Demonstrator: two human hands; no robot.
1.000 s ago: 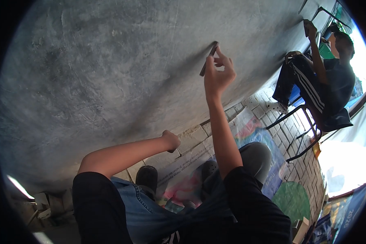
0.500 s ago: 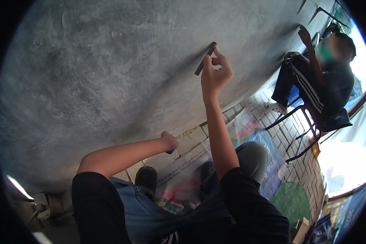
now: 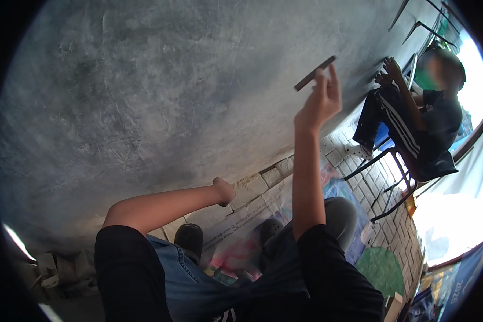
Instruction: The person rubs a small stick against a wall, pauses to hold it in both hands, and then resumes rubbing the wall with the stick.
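In the head view, my right hand (image 3: 321,104) is raised in front of the grey wall (image 3: 161,91), gripping a thin dark flat bar (image 3: 315,73) between thumb and fingers. The bar slants up to the right, close to the wall; whether it touches cannot be made out. Lower down, my left hand (image 3: 224,191) is bent at the wrist near the foot of the wall. Its fingers are turned away and hidden, and nothing shows in it.
Another person (image 3: 440,112) sits on a dark metal-framed chair (image 3: 397,161) at right, hands near the wall. A printed banner sheet (image 3: 236,236) covers part of the paved floor (image 3: 408,225). Wood or block offcuts (image 3: 64,268) lie at lower left.
My right hand has moved right along the wall with the bar, which now lies at a flatter slant. My left hand stays nearly still. The other person's hands have shifted.
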